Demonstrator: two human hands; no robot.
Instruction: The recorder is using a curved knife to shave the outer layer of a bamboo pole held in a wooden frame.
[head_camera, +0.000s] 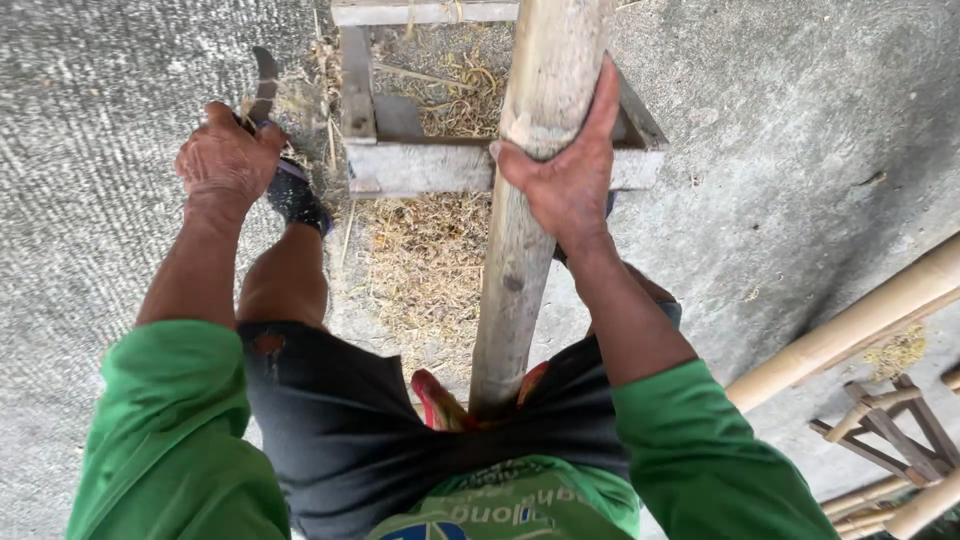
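Green sleeves (170, 430) framed black shorts below. Between the knees stood a bamboo pole (525, 215), leaning on a wooden frame (420, 165) over shavings (425, 260). Right hand (565, 165) was clamped round the pole; left hand (228, 160) gripped a curved knife (264, 85) beside the frame

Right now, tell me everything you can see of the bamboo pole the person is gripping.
The bamboo pole is thick, pale tan and dry-looking, with a dark knot midway and scuffed patches. It runs from between the person's thighs up past the picture's top edge, over a grey wooden frame strewn with shavings. The right hand wraps around it from the side; the left hand, apart from it, holds a curved blade. Its lower end is hidden at the dark shorts.
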